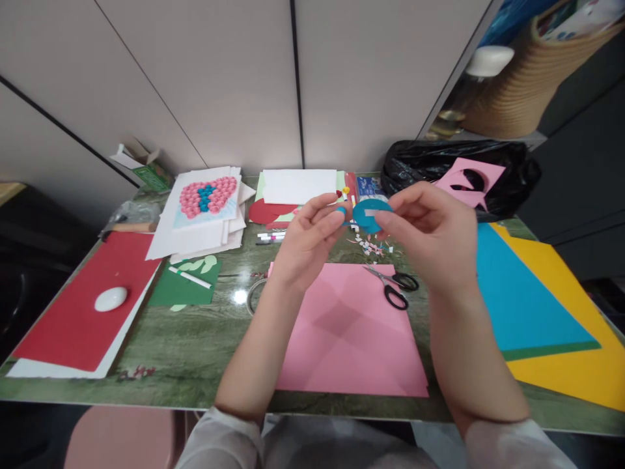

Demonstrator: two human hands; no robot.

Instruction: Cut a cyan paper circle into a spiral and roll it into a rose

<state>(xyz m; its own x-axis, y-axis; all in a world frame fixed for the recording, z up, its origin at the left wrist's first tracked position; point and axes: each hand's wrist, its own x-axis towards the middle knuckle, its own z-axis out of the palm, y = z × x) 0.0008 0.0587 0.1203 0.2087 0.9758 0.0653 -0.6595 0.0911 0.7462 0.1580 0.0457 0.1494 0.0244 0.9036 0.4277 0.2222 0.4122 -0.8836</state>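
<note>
In front of me, above the table, my right hand point(424, 228) pinches the right edge of a blue paper disc point(364, 218). A pale rectangular patch shows on the disc's face. Just to its left, my left hand point(315, 238) closes thumb and finger on a small blue paper piece point(340, 210). A thin blue strip lies between the two, though I cannot tell whether it joins them. Below my hands is a stack of pink paper point(351, 339), and black-handled scissors point(395, 286) rest across its upper right corner.
Paper scraps point(372, 246) lie behind the pink stack. On the left are a picture with pink and blue paper rolls point(208, 197), green paper point(166, 286), and red paper point(73, 326) under a white oval object point(111, 299). Blue paper point(517, 299), yellow paper point(576, 306) and a black bag point(410, 163) are right.
</note>
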